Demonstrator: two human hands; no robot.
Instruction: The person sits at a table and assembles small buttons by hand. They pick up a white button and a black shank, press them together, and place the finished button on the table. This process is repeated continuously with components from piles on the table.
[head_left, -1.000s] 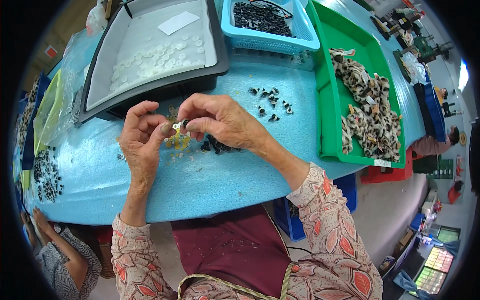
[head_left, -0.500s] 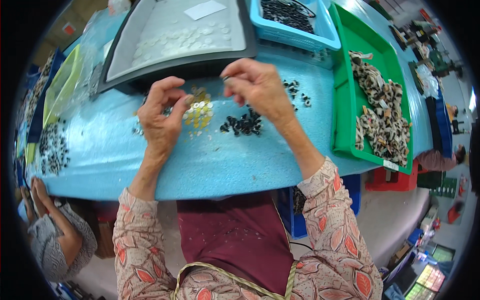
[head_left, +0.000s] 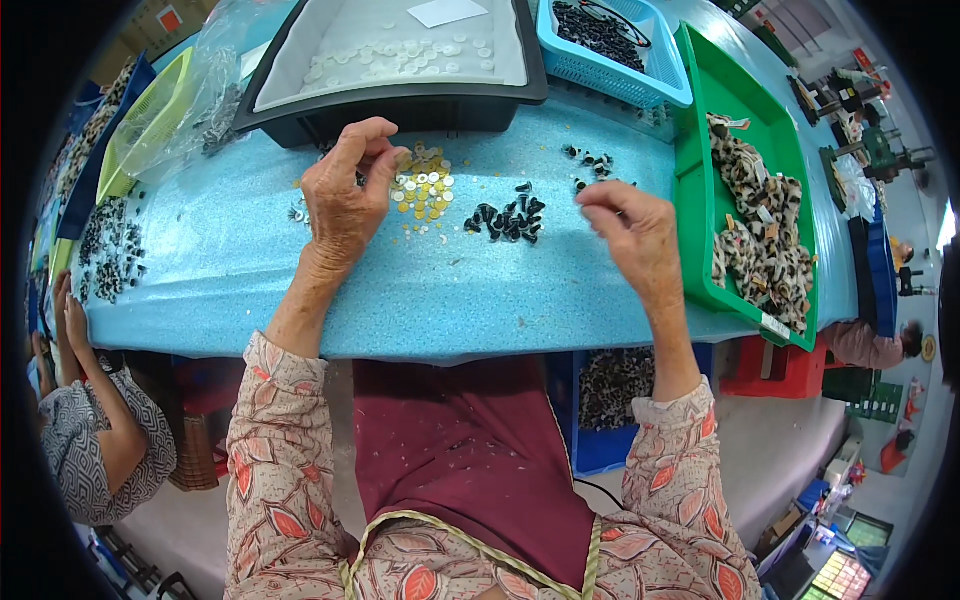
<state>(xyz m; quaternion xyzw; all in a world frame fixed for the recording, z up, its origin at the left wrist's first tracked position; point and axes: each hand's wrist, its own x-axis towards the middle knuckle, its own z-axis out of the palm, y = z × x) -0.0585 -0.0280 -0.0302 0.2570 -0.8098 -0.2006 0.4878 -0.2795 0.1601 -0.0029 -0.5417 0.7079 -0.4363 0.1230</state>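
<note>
My left hand [head_left: 348, 190] is raised over the table beside a pile of small yellow and white discs [head_left: 424, 190]. Its thumb and forefinger are pinched together; whatever lies between them is too small to make out. My right hand [head_left: 638, 235] hovers to the right of a heap of black stemmed pieces [head_left: 507, 219], fingers curled and thumb close to the forefinger. Its fingertips are just below a smaller scatter of black pieces [head_left: 594, 164], and I cannot make out what they hold.
A black tray with a white lining [head_left: 395, 92] stands at the back, holding translucent discs. Right of it are a light blue basket [head_left: 610, 75] of black pieces and a green crate [head_left: 700, 170] with spotted plush fabric. More black pieces [head_left: 112, 245] lie left, near another person's hands [head_left: 72, 315].
My right hand has swung right and toward me, away from my left hand, to beside the black pieces. The left hand stays pinched near the discs. The view has shifted slightly.
</note>
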